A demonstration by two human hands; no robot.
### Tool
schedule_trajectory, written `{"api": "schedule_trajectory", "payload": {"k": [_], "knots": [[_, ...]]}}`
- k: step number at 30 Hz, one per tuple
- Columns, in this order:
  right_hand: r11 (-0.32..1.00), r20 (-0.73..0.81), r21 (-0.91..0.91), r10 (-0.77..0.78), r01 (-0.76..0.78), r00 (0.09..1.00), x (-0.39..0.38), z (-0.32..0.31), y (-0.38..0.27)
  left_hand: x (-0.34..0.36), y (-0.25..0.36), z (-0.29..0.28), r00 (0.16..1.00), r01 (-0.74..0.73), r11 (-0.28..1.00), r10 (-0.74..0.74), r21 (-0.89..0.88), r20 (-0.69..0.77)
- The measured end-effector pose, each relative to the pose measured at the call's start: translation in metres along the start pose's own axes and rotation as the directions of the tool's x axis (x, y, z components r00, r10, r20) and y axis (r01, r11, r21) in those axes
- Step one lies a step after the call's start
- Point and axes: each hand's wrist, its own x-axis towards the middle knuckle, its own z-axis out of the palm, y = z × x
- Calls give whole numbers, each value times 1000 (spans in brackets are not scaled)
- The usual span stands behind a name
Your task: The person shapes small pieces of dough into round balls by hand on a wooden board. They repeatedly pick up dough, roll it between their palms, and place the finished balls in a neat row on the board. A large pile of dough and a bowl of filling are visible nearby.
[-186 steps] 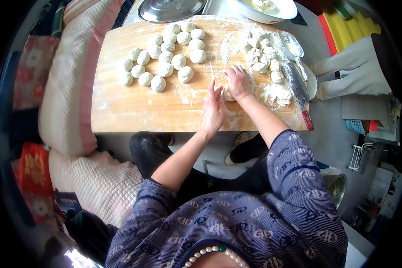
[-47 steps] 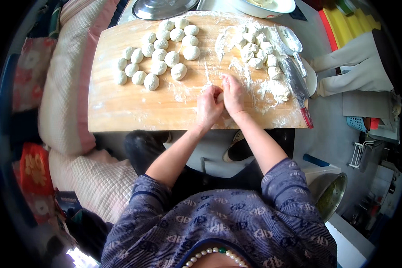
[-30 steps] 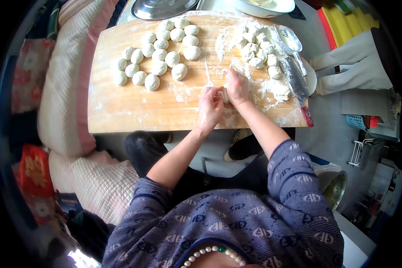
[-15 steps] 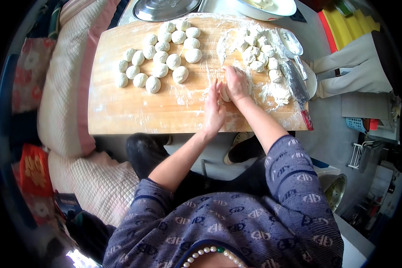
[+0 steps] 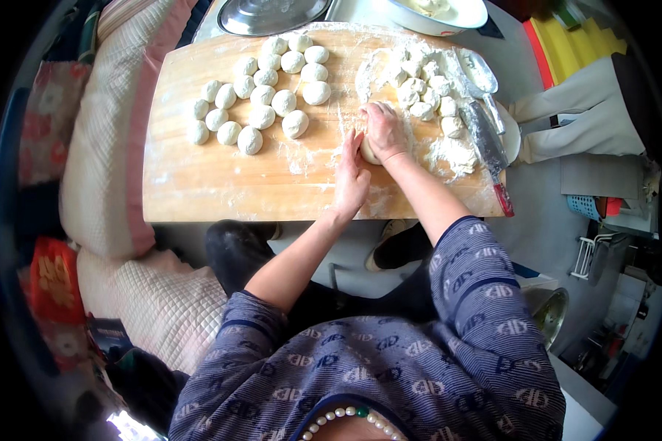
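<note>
A piece of dough lies on the floured wooden board, partly hidden between my hands. My right hand presses on it from above and the right, with its fingers curled over. Against the left side of the dough stands my left hand, its fingers stretched out and pointing away from me. Smooth round dough balls sit in loose rows on the left half of the board. Rougher cut dough lumps are heaped in loose flour at the far right.
At the board's right edge lie a floury knife with a red handle and a metal scoop. Beyond the far edge are a round metal lid and a white basin. Another person's light trouser leg is at the right.
My right hand has shifted slightly back and left, its fingers curling further over the dough. The left hand stays beside it. The whole view has drifted a little.
</note>
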Motion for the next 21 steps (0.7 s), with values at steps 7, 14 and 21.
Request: {"api": "schedule_trajectory", "payload": {"k": [7,14,21], "knots": [[999,-24,4,-37,37,999,-46,3,-6,-27,9,9,1000,-17,985,13,172,24],[974,19,-219,-60,63,998,-3,5,-3,-6,7,3,1000,-6,1000,6,29,-18],[994,31,-28,-106,107,994,-35,10,11,-15,15,4,999,-30,995,26,93,39]]}}
